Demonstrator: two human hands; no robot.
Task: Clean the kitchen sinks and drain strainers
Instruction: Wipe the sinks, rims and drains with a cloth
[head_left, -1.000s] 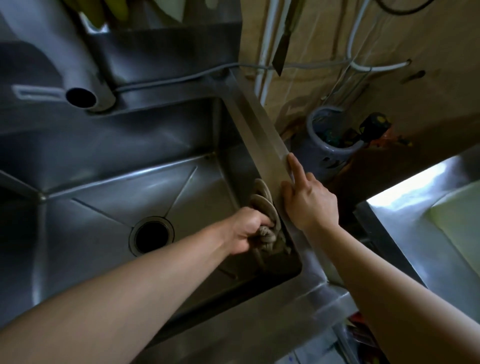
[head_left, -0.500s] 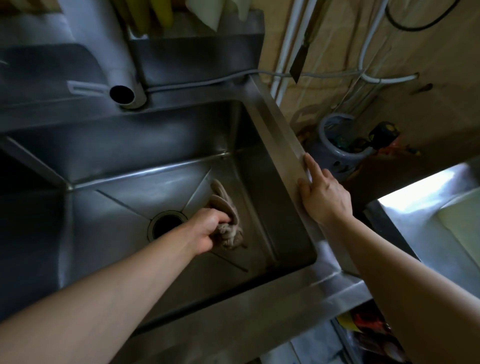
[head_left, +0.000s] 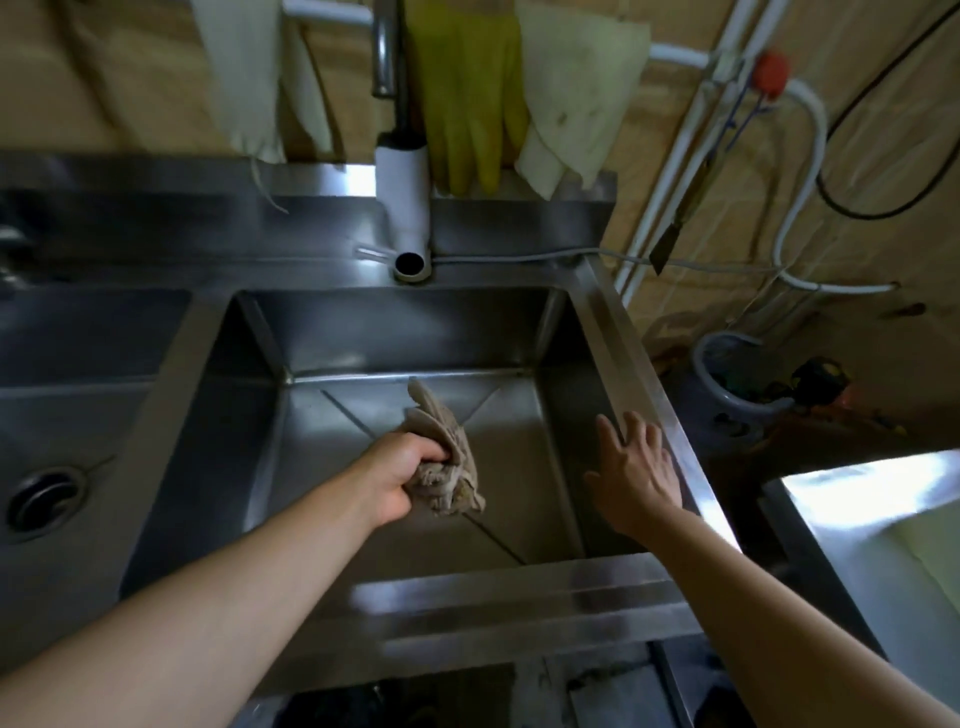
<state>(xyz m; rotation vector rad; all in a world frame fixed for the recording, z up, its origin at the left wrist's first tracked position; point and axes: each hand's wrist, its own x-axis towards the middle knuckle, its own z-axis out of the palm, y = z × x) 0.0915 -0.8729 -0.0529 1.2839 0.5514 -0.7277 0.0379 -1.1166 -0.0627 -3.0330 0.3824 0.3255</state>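
A deep steel sink (head_left: 631, 364) fills the middle of the view. My left hand (head_left: 397, 475) grips a bunched beige cloth (head_left: 447, 457) low in the basin, over the middle of the floor; my hand and the cloth hide the drain. My right hand (head_left: 634, 470) hovers with fingers spread just inside the sink's right rim, touching or nearly touching it. A second sink to the left shows its round drain strainer (head_left: 44, 499).
A tap with a white spout (head_left: 408, 218) hangs over the back rim. Yellow rubber gloves (head_left: 470, 93) and pale cloths (head_left: 576, 88) hang on the wall behind. A grey bucket (head_left: 737, 389) and pipes stand to the right, beside a steel counter (head_left: 857, 525).
My left hand drew the cloth from the right wall to the middle of the basin floor. My right hand came off the top of the right rim. The view tilted up.
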